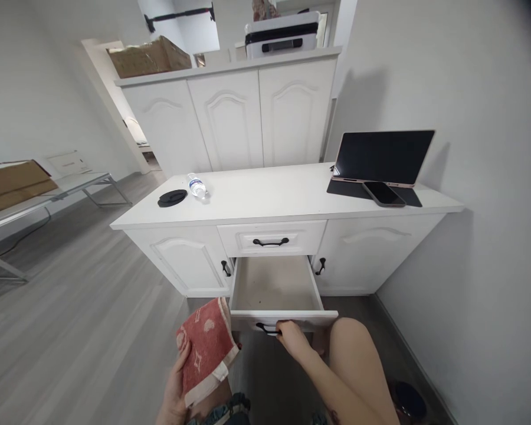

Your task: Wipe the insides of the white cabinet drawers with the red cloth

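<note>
A folded red towel (207, 342) with pale edges and a light pattern is in my left hand (177, 378), held to the left of the drawer front. My right hand (289, 336) has its fingers curled round the black handle (268, 328) of the lower drawer (277, 283). That drawer is pulled out, and its bare pale bottom shows a few tiny dark specks. Directly above it, the upper drawer (272, 238) is closed, with a black handle of its own.
On the white cabinet top (256, 195) stand a tablet (383, 156) and a phone (384, 193) at right, a plastic bottle (197, 186) and a black round object (172, 198) at left. A wall (500, 265) borders the right. Cardboard boxes (17, 184) lie on a bench at left.
</note>
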`<state>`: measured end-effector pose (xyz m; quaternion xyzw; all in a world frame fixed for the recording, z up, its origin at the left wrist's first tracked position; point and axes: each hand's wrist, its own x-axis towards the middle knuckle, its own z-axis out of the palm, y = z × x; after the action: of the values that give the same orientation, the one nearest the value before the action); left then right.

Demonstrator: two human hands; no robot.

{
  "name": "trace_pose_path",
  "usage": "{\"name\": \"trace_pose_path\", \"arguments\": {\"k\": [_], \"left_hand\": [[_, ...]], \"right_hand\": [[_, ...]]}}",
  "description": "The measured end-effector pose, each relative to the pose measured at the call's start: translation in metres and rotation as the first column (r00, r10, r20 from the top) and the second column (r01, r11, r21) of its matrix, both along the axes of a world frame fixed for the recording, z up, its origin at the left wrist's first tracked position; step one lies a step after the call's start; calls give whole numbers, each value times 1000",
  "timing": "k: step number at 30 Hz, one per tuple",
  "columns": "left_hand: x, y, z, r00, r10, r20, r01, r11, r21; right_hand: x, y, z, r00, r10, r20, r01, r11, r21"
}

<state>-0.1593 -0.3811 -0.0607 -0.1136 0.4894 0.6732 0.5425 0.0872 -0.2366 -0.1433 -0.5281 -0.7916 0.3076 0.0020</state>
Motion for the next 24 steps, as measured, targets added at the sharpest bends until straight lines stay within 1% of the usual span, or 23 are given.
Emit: {"name": "trace_pose_path", "arguments": {"k": [2,4,7,10,12,14,17,19,20,22,24], "left_hand": [[3,1,4,1000,-15,18,15,1000,-24],[6,3,7,999,-20,41,21,1000,-17],[10,6,8,998,2,56,-4,999,39],[11,10,6,997,17,79,-27,992,127],[11,15,5,997,9,73,-22,985,171],[11,25,4,1000,-15,20,11,983,185],[12,49,6,986,-131,-100,145,978,150],[14,70,9,962,-217,-167,236,966,103],[16,82,11,951,-242,-195,262,962,83],[20,107,15,930,-284,-235,307,950,64],[23,133,16,898,-371,-238,387,922,26]], "right_hand": [[0,1,-2,1000,0,2,0,1000,-2],[0,1,-4,1000,-4,-6,4,1000,-1],[-1,2,-3,1000,-8,-6,8,1000,-7],[-1,2,1,1000,-9,6,9,1000,-14],[-2,2,5,1000,-7,9,7,1000,-15],[-2,2,8,1000,-9,19,9,1000,-26],[-3,3,10,999,-17,35,19,999,-43],[-4,4,9,999,-23,38,25,998,-49],[-4,4,8,999,-24,35,26,998,-50],[-4,4,6,999,-25,28,26,998,-54],[-4,5,5,999,-21,29,22,998,-55]]}}
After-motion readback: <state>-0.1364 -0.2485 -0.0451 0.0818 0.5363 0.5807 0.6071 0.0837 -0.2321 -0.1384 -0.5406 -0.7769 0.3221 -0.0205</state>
